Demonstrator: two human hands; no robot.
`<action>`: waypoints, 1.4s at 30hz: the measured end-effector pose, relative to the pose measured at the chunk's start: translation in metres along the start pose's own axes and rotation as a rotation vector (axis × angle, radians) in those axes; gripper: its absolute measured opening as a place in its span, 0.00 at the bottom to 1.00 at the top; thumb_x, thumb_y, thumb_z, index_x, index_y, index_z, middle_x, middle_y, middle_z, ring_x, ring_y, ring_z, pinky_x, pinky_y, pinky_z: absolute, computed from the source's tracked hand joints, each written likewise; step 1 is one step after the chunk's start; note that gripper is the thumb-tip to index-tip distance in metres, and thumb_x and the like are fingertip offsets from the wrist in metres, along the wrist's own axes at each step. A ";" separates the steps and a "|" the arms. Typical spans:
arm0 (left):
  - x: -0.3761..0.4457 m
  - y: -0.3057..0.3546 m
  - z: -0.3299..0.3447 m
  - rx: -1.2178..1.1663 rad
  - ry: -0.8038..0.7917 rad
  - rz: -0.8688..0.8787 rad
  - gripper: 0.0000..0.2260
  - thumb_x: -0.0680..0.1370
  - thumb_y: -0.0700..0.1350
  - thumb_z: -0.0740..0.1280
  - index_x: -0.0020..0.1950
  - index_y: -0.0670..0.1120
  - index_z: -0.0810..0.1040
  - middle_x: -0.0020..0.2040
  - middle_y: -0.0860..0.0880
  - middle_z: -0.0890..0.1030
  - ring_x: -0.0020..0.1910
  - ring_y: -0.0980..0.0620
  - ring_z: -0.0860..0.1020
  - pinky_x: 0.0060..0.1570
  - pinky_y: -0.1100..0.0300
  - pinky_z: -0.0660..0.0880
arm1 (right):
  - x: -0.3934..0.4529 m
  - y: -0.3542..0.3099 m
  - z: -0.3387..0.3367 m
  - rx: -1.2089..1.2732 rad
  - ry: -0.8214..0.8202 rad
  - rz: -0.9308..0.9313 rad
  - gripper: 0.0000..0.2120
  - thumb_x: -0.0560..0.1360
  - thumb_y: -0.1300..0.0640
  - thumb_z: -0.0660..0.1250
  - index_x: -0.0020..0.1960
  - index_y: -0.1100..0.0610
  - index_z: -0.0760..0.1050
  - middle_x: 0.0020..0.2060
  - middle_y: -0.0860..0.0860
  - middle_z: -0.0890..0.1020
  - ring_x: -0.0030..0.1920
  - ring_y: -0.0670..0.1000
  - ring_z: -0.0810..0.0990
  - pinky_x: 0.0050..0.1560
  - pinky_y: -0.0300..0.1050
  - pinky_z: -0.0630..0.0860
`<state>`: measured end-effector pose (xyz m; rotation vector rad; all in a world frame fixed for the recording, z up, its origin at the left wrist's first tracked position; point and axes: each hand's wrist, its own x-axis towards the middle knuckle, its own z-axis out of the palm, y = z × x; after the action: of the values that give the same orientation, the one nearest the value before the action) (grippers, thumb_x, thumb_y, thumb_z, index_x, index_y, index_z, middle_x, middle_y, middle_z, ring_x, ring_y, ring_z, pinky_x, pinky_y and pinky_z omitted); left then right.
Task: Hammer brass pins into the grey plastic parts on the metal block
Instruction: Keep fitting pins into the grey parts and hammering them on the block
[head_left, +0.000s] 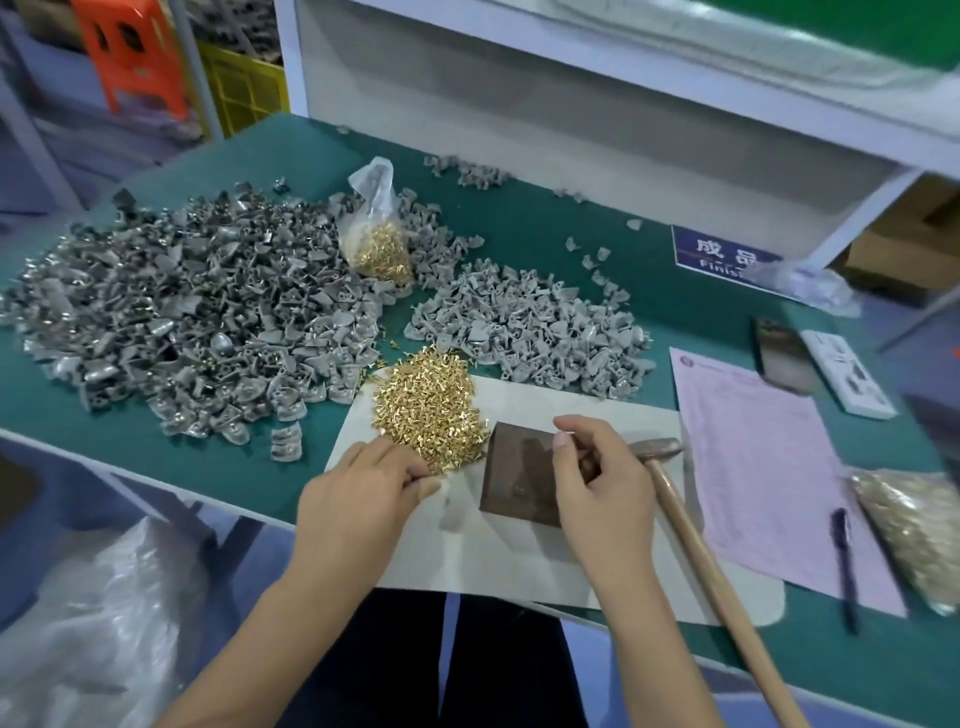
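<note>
The left hand (363, 488) reaches into the near edge of the loose brass pin pile (428, 410), fingers curled and pinching among the pins. Just to its right, the right hand (602, 483) hovers over the dark metal block (519, 478), its thumb and fingers drawn together as if around something small; what it holds is too small to make out. Both work over a pale mat (498, 556). A wooden-handled hammer (696, 535) lies right of the right hand, untouched, its head beside the block. Farther right lie a pink form (758, 467) and a pen (844, 561). Beyond the hands spread two heaps of grey plastic parts (171, 322), with a bag of brass pins (376, 244) between them.
</note>
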<state>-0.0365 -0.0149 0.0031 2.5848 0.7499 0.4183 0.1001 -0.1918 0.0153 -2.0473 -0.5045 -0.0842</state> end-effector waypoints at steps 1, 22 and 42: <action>0.001 0.000 -0.001 0.008 -0.006 0.009 0.08 0.78 0.59 0.67 0.48 0.56 0.80 0.46 0.58 0.77 0.51 0.57 0.75 0.40 0.58 0.72 | 0.000 0.000 0.000 -0.004 -0.008 0.000 0.08 0.80 0.54 0.68 0.54 0.43 0.80 0.45 0.39 0.84 0.46 0.42 0.80 0.45 0.40 0.74; 0.037 0.073 0.000 -0.796 -0.272 0.086 0.15 0.74 0.64 0.65 0.42 0.55 0.82 0.40 0.58 0.83 0.40 0.57 0.80 0.40 0.59 0.75 | -0.004 -0.006 -0.022 0.353 -0.142 -0.064 0.07 0.74 0.55 0.73 0.49 0.44 0.85 0.44 0.44 0.87 0.48 0.48 0.84 0.52 0.40 0.78; 0.157 0.059 0.034 0.192 -0.123 0.248 0.14 0.81 0.44 0.66 0.64 0.59 0.78 0.59 0.55 0.77 0.63 0.51 0.73 0.51 0.53 0.76 | -0.008 0.004 0.015 -0.245 0.116 -0.308 0.00 0.77 0.52 0.69 0.47 0.47 0.78 0.43 0.40 0.79 0.44 0.46 0.77 0.43 0.44 0.74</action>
<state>0.1294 0.0179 0.0269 2.8670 0.4469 0.2667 0.0922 -0.1832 0.0026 -2.1699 -0.7634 -0.4670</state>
